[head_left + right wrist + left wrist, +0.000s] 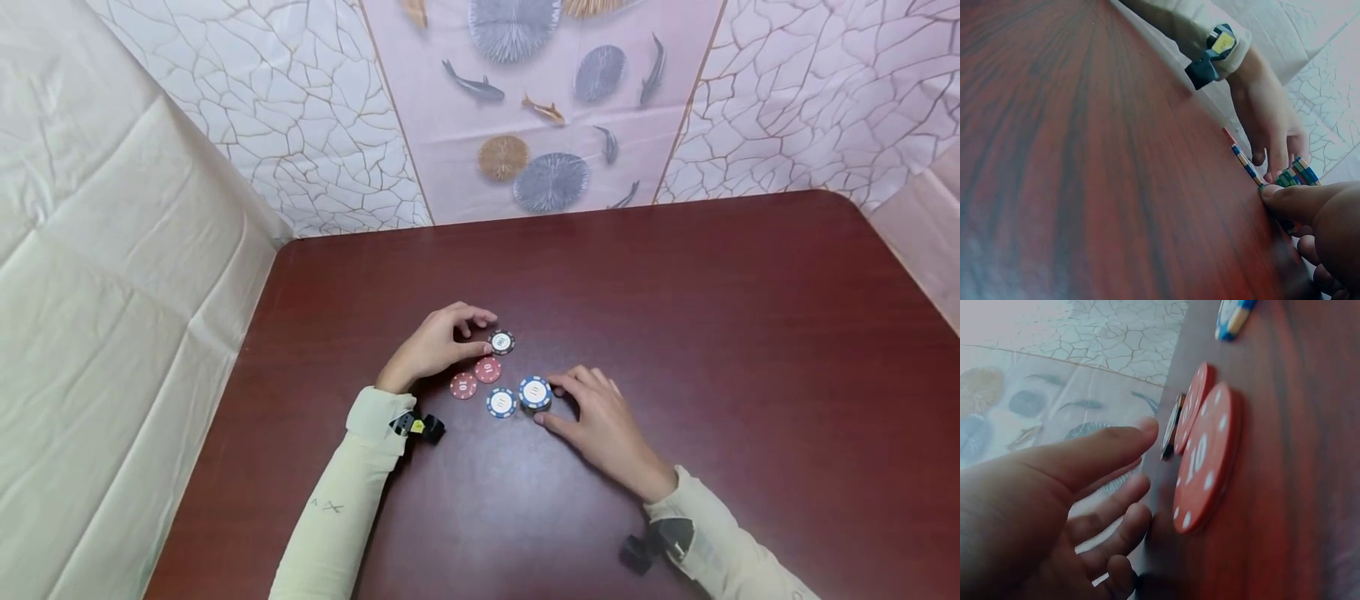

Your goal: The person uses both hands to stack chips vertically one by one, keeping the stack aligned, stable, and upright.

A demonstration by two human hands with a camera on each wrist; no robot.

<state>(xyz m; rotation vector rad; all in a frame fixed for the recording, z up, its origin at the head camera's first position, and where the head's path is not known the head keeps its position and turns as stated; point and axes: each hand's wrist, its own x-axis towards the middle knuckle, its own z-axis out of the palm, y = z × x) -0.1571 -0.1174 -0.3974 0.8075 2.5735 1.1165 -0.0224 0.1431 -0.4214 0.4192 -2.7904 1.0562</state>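
My right hand [603,421] holds a short stack of poker chips [535,392] between thumb and forefinger, with a blue-and-white chip on top. Seen from the right wrist, blue and green edges show in the stack [1297,174], and the thumb lies against its side. My left hand [442,340] hovers with parted, loosely bent fingers beside a black chip [502,342]; its thumb tip is right at that chip's rim. Two red chips marked 10, one nearer me [462,385] and one farther [488,369], lie by the left thumb.
A single blue chip [501,403] lies flat just left of the stack. The dark red-brown table [712,317] extends widely on both sides. Patterned cloth [330,125] hangs along its back edge, and a pale cloth [127,333] hangs at the left.
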